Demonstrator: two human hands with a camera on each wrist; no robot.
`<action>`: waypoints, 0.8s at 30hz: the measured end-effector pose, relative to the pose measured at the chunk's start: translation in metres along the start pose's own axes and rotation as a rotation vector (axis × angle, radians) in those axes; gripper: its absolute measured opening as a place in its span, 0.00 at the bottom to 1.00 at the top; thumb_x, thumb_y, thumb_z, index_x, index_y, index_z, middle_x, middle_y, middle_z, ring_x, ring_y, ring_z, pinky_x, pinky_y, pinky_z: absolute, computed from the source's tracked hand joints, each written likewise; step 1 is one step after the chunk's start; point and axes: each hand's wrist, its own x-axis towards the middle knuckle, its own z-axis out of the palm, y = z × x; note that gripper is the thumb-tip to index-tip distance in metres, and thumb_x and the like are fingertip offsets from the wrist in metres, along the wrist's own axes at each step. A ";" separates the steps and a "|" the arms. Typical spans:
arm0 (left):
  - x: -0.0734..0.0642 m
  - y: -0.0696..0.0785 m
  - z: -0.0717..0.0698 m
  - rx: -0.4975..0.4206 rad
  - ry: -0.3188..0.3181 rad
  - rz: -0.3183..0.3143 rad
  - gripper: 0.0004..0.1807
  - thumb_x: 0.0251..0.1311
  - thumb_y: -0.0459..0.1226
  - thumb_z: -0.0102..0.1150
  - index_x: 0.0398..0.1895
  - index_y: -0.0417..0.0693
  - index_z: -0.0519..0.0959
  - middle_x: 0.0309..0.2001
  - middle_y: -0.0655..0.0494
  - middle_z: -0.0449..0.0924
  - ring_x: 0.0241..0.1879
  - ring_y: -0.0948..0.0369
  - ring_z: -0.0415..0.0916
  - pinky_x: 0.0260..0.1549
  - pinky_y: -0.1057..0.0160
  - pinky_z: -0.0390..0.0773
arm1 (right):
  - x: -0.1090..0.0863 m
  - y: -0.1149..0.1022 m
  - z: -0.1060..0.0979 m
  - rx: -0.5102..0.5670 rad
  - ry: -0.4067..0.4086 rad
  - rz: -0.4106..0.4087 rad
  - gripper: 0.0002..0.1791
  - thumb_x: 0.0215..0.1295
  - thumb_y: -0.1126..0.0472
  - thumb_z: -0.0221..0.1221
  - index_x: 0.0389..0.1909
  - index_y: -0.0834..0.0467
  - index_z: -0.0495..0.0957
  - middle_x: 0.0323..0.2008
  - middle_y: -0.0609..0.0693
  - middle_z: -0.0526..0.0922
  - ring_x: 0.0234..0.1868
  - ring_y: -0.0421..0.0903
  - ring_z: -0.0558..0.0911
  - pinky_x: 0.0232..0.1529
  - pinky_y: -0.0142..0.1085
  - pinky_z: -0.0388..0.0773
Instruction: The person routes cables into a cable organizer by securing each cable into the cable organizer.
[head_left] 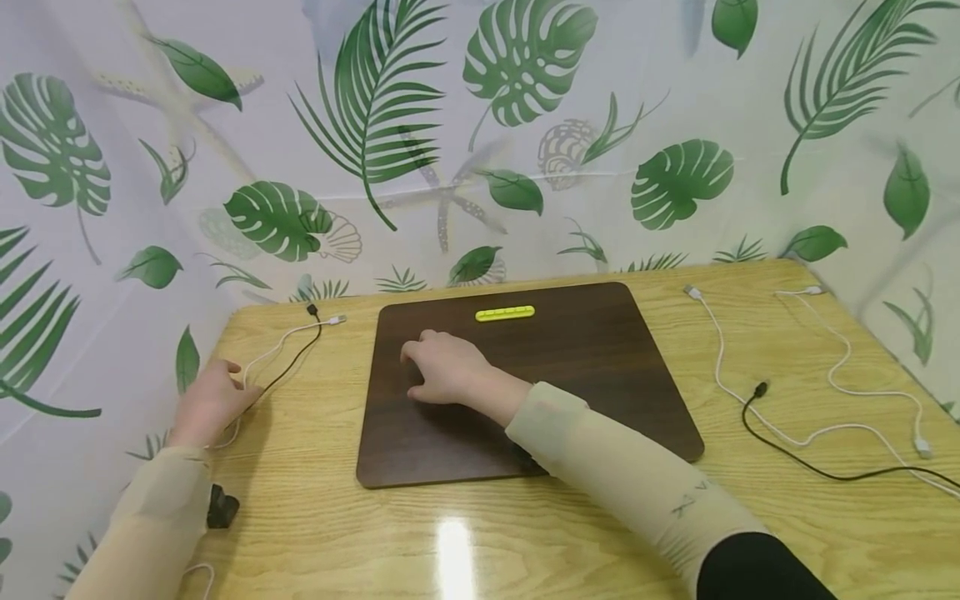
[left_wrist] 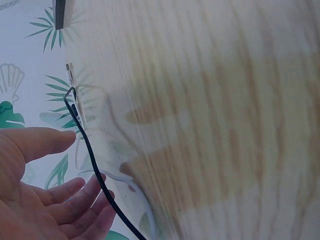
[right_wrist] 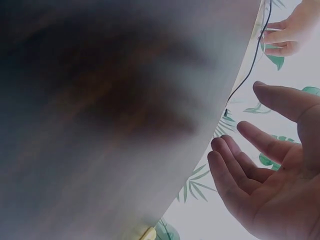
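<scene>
My left hand (head_left: 212, 402) is at the table's left side, thumb and fingers apart. A black cable (left_wrist: 93, 156) runs past its fingertips in the left wrist view; whether they touch it is hard to tell. Beside it lies a white cable (head_left: 287, 335) with a USB plug (head_left: 337, 320). My right hand (head_left: 448, 368) hovers over the left half of a dark brown board (head_left: 585, 358), fingers loosely bent and holding nothing. Near the board's far edge sits a small yellow slotted strip (head_left: 505, 313).
On the right of the wooden table (head_left: 337, 542) lie two white cables, one longer (head_left: 720, 358) and one shorter (head_left: 843, 354), plus a black cable (head_left: 795, 460). A black object (head_left: 222, 507) is beside the left forearm. Leaf-patterned cloth (head_left: 450, 150) covers the walls behind.
</scene>
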 end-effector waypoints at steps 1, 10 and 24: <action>0.000 0.000 0.000 -0.002 -0.007 -0.001 0.37 0.72 0.43 0.57 0.70 0.18 0.62 0.59 0.22 0.78 0.57 0.32 0.79 0.56 0.35 0.77 | 0.001 -0.001 0.000 0.001 0.000 -0.001 0.26 0.69 0.48 0.70 0.64 0.52 0.81 0.57 0.53 0.83 0.54 0.50 0.84 0.55 0.44 0.85; 0.002 -0.001 0.004 -0.026 -0.018 0.006 0.36 0.72 0.43 0.57 0.70 0.20 0.66 0.62 0.21 0.76 0.61 0.31 0.76 0.61 0.34 0.75 | 0.009 -0.010 0.004 0.015 0.002 -0.002 0.26 0.70 0.47 0.69 0.65 0.52 0.81 0.59 0.53 0.83 0.56 0.50 0.85 0.56 0.44 0.84; -0.010 0.014 0.008 -0.027 0.124 0.032 0.22 0.75 0.43 0.53 0.54 0.30 0.81 0.52 0.30 0.85 0.49 0.37 0.83 0.44 0.42 0.80 | 0.015 -0.008 0.008 0.089 0.020 0.028 0.26 0.71 0.46 0.68 0.65 0.53 0.81 0.59 0.52 0.84 0.56 0.49 0.85 0.58 0.43 0.83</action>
